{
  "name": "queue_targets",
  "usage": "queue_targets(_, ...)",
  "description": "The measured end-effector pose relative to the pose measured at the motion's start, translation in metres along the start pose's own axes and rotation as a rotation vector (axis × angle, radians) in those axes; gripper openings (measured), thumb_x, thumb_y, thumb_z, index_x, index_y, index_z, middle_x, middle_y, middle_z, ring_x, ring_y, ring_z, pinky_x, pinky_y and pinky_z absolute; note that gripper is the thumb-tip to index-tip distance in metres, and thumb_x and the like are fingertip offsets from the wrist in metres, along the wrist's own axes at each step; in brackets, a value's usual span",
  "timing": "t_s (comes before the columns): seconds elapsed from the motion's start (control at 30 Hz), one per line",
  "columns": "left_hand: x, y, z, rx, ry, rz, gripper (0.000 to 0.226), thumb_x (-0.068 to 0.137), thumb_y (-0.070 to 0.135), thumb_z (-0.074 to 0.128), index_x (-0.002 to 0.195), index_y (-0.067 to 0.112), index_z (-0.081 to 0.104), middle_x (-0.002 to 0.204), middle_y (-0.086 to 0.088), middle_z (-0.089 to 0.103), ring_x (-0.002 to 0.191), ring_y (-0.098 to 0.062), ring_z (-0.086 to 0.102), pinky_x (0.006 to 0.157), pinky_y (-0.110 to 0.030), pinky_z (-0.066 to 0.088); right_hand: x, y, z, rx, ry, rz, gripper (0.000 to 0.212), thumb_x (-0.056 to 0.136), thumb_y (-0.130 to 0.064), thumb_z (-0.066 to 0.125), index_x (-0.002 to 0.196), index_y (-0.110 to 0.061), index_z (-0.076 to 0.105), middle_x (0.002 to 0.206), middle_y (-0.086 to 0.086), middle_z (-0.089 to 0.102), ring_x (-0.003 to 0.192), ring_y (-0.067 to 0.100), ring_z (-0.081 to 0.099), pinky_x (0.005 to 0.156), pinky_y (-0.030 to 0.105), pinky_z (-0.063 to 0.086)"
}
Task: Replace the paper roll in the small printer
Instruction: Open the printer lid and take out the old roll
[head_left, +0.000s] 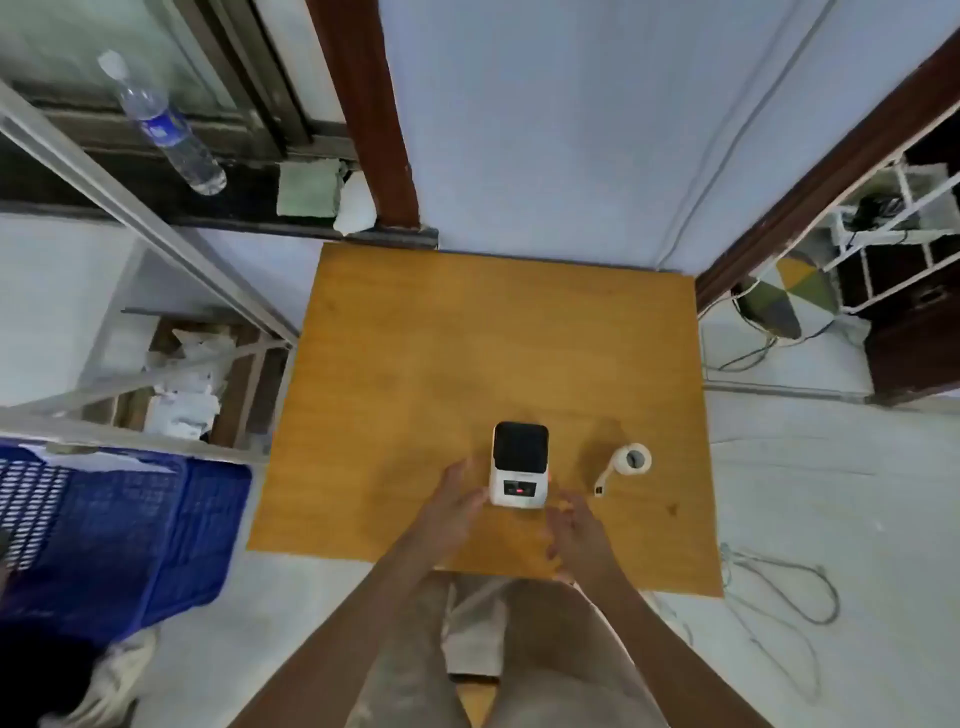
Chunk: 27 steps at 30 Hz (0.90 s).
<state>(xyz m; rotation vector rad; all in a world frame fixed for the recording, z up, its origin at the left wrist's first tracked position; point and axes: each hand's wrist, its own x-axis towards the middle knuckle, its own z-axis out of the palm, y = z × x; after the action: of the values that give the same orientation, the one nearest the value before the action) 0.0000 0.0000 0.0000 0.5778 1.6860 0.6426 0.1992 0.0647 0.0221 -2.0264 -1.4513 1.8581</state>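
Left hand open, fingers spread and loose, tips touching or just short of the left side of the small printer; contact too blurred to call. Right hand also open, fingers fanned and slightly curled, empty, just beside the printer's near right corner, apparently not touching. Nothing gripped in either.

Printer near the front of the wooden table, roughly centred between the hands. Paper roll well apart to its right, lying on its side, hollow core facing up toward the camera, loose tail trailing toward the near edge.

Risks, as judged: with only a light one-sided touch, likely to slide the printer across the smooth top when prying the lid, rather than opening it. Possible to tip so tall and narrow a unit if pushed high on the body. Easy to brush the roll with a right-hand reach and send it rolling, unwinding more tail.

Printer: small, upright white body with rounded corners, glossy black lid, apparently closed. Small dark front panel with a red mark; details too small to read.
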Motion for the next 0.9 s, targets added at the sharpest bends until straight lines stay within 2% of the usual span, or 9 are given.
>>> queue_targets(0.07, 0.023, -0.009, 0.008, 0.031, 0.04, 0.115, 0.071, 0.106, 0.045, 0.052, 0.166, 0.032, 0.017, 0.165, 0.017, 0.021, 0.148, -0.021, 0.041, 0.117, -0.055, 0.043, 0.018, 0.006, 0.006, -0.063, 0.085, -0.125, 0.042, 0.107, -0.039, 0.048, 0.147, -0.026, 0.041, 0.09, 0.011, 0.073, 0.062, 0.019, 0.063, 0.053, 0.031, 0.053)
queue_targets(0.17, 0.051, -0.017, 0.014, 0.159, 0.086, 0.293, 0.072, 0.106, 0.05, 0.047, 0.168, 0.029, 0.015, 0.162, 0.027, 0.018, 0.139, -0.015, 0.051, 0.113, -0.046, 0.049, 0.045, 0.017, 0.011, -0.306, 0.225, -0.342, 0.067, 0.101, -0.059, 0.042, 0.158, -0.024, 0.032, 0.094, -0.006, 0.07, 0.082, 0.016, 0.068, 0.071, 0.034, 0.05)
queue_targets(0.33, 0.062, -0.027, 0.02, 0.464, 0.329, 0.559, 0.06, 0.109, 0.046, 0.035, 0.164, 0.021, 0.034, 0.168, 0.009, 0.034, 0.12, -0.016, 0.067, 0.091, -0.036, 0.06, 0.084, 0.015, 0.018, -0.488, 0.377, -0.568, 0.064, 0.103, -0.053, 0.041, 0.16, -0.024, 0.034, 0.111, -0.005, 0.071, 0.087, 0.014, 0.067, 0.068, 0.028, 0.044)
queue_targets(0.43, 0.066, -0.041, 0.022, 0.508, 0.38, 0.646, 0.06, 0.109, 0.049, 0.031, 0.159, 0.019, 0.044, 0.168, 0.011, 0.037, 0.116, 0.0, 0.064, 0.081, -0.034, 0.063, 0.093, 0.026, 0.022, -0.464, 0.442, -0.639, 0.068, 0.1, -0.059, 0.038, 0.16, -0.026, 0.034, 0.096, -0.014, 0.068, 0.079, 0.007, 0.066, 0.064, 0.028, 0.053)
queue_targets(0.53, 0.075, -0.048, 0.019, 0.52, 0.405, 0.699, 0.06, 0.108, 0.051, 0.03, 0.159, 0.022, 0.046, 0.166, 0.015, 0.04, 0.126, 0.018, 0.048, 0.093, -0.023, 0.058, 0.096, 0.038, 0.021, -0.34, 0.411, -0.648, 0.069, 0.098, -0.061, 0.038, 0.16, -0.033, 0.032, 0.079, -0.015, 0.061, 0.072, 0.004, 0.064, 0.058, 0.015, 0.046)
queue_targets(0.63, 0.079, -0.058, 0.022, 0.58, 0.459, 0.77, 0.061, 0.108, 0.053, 0.031, 0.158, 0.022, 0.046, 0.162, 0.012, 0.047, 0.138, 0.015, 0.044, 0.102, -0.006, 0.041, 0.099, 0.047, 0.023, -0.395, 0.443, -0.719, 0.059, 0.101, -0.06, 0.032, 0.154, -0.038, 0.042, 0.075, -0.017, 0.062, 0.073, 0.004, 0.064, 0.06, 0.022, 0.047)
queue_targets(0.77, 0.076, -0.066, 0.034, 0.694, 0.547, 0.867, 0.066, 0.107, 0.054, 0.029, 0.163, 0.02, 0.036, 0.136, 0.002, 0.07, 0.099, -0.01, 0.066, 0.076, -0.033, 0.052, 0.103, 0.057, 0.027, -0.491, 0.545, -0.822, 0.058, 0.104, -0.059, 0.023, 0.152, -0.038, 0.046, 0.068, -0.015, 0.057, 0.062, 0.002, 0.058, 0.055, 0.018, 0.039)
queue_targets(0.83, 0.079, -0.066, 0.038, 0.808, 0.668, 0.891, 0.069, 0.106, 0.052, 0.026, 0.164, 0.016, 0.035, 0.105, -0.004, 0.075, 0.072, -0.016, 0.059, 0.059, -0.036, 0.046, 0.106, 0.057, 0.029, -0.524, 0.597, -0.875, 0.053, 0.105, -0.056, 0.025, 0.145, -0.034, 0.052, 0.066, -0.013, 0.059, 0.06, 0.001, 0.057, 0.053, 0.015, 0.037)
queue_targets(0.9, 0.077, -0.064, 0.043, 0.886, 0.728, 0.83, 0.072, 0.104, 0.055, 0.019, 0.166, 0.02, 0.029, 0.086, -0.002, 0.064, 0.069, -0.018, 0.052, 0.059, -0.036, 0.037, 0.108, 0.059, 0.033, -0.54, 0.637, -0.931, 0.049, 0.107, -0.053, 0.025, 0.135, -0.029, 0.058, 0.072, -0.007, 0.066, 0.064, 0.011, 0.06, 0.057, 0.031, 0.047)
